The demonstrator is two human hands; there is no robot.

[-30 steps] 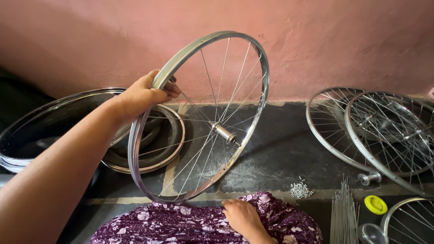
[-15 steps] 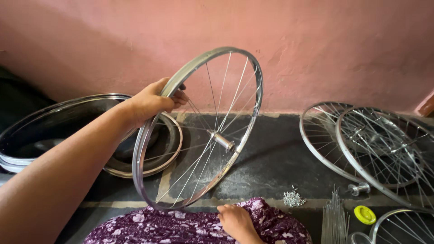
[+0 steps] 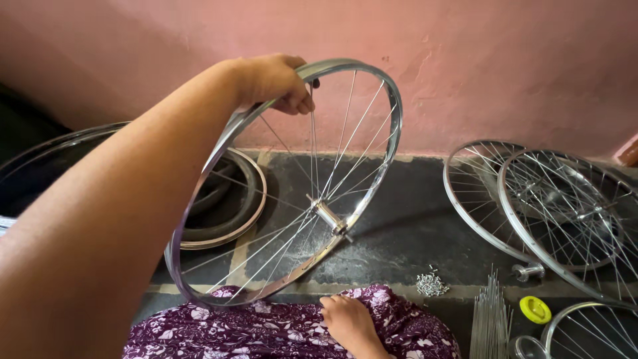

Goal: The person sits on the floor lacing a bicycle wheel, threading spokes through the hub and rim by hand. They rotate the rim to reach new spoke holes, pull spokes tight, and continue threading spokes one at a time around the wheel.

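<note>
Since earlier, wheel point(image 3: 312, 199) has been raised and tilted, resting near on the lap. Left hand point(image 3: 272, 81) is clenched on the far rim; right hand point(image 3: 349, 319) seems half-curled, unclear. Light, stiff; rim grips best, spokes bendable.

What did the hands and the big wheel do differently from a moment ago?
The left hand slid along the wheel rim to its top, keeping its grip, and the wheel stands a bit more upright. The right hand stayed on the flowered cloth; the wheels on the floor didn't move.
</note>
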